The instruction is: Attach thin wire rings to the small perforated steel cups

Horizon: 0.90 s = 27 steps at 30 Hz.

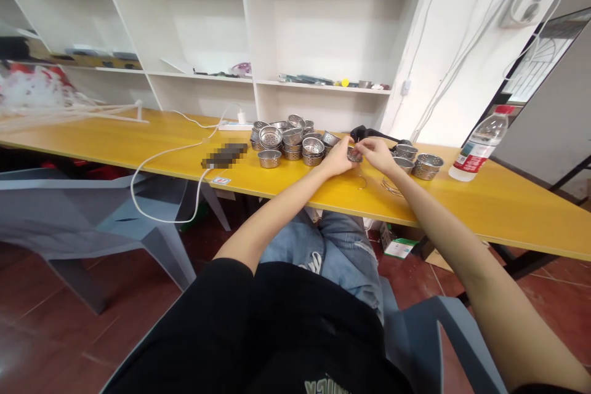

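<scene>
My left hand (pixel 338 157) and my right hand (pixel 377 154) meet over the yellow table (pixel 138 141), both pinched on one small perforated metal strainer cup (pixel 354 155) held between them. A pile of several identical steel strainer cups (pixel 290 138) lies just left of my hands. More strainer cups (pixel 422 163) sit to the right. Thin wire rings (pixel 391 186) lie on the table below my right hand.
A plastic water bottle (pixel 480 144) stands at the right. A white cable (pixel 157 160) and a blurred dark object (pixel 225 155) lie left of the pile. A black tool (pixel 369 133) sits behind my hands. White shelves (pixel 258 43) back the table; grey chairs (pixel 92 209) stand left.
</scene>
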Tool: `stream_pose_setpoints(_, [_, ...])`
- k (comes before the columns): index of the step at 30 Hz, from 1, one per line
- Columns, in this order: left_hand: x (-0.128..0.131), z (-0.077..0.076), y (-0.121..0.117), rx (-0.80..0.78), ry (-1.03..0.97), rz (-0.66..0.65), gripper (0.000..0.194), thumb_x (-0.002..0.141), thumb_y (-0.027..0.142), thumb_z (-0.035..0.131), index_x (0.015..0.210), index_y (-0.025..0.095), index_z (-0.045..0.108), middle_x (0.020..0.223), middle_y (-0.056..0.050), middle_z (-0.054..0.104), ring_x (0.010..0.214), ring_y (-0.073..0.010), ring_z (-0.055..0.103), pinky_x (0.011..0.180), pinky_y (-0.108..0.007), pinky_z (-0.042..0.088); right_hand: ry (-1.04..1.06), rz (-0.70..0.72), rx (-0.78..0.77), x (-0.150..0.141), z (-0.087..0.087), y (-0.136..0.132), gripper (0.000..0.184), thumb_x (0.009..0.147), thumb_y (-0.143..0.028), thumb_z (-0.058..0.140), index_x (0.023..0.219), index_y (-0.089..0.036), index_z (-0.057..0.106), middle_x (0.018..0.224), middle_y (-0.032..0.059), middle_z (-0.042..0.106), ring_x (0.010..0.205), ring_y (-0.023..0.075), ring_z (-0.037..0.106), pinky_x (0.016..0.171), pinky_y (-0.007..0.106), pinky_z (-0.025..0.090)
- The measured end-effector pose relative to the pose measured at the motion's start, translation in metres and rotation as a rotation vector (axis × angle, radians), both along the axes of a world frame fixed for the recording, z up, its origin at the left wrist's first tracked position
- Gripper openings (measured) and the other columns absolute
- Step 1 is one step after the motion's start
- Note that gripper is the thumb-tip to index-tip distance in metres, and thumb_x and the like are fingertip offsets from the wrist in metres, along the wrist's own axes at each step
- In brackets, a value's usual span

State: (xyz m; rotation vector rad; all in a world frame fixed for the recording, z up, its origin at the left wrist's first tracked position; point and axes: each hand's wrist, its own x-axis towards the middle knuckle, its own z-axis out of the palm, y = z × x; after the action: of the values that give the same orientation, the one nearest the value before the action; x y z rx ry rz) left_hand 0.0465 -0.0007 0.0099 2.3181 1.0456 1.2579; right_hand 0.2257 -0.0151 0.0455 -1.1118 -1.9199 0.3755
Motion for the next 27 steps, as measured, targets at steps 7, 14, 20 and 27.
stream_pose_setpoints(7, [-0.001,0.002,-0.002,-0.017,0.004,0.008,0.075,0.077,0.03,0.094,0.139,0.019,0.054,0.129,-0.015,0.077,0.125,-0.0362,0.072,0.106,-0.045,0.056,0.262,0.028,-0.107,0.01,0.003,0.008,0.032,0.093,-0.049,0.081,0.082,-0.02,0.073,0.09,0.011,0.083,0.079,0.0221,0.076,0.08,0.034,0.062])
stream_pose_setpoints(14, [-0.003,0.003,-0.006,-0.04,-0.001,0.02,0.075,0.078,0.033,0.095,0.141,0.02,0.055,0.122,-0.013,0.079,0.12,-0.036,0.074,0.106,-0.045,0.056,0.411,0.003,-0.194,0.013,0.008,0.007,0.031,0.091,-0.047,0.084,0.082,-0.019,0.075,0.093,0.0126,0.084,0.082,0.0229,0.078,0.077,0.034,0.063])
stream_pose_setpoints(20, [-0.003,0.005,-0.008,-0.041,0.002,0.031,0.076,0.078,0.034,0.097,0.14,0.02,0.055,0.124,-0.013,0.078,0.122,-0.0358,0.073,0.106,-0.044,0.055,0.387,0.016,-0.227,0.011,0.009,0.003,0.032,0.086,-0.043,0.093,0.077,-0.017,0.078,0.087,0.0124,0.084,0.076,0.0214,0.079,0.071,0.03,0.065])
stream_pose_setpoints(27, [-0.004,0.004,-0.007,-0.028,-0.002,0.029,0.075,0.078,0.033,0.097,0.137,0.019,0.054,0.115,-0.011,0.079,0.113,-0.0328,0.075,0.103,-0.044,0.056,0.356,0.046,-0.233,0.012,0.01,-0.002,0.035,0.078,-0.045,0.102,0.077,-0.017,0.081,0.083,0.011,0.084,0.074,0.0213,0.081,0.067,0.027,0.066])
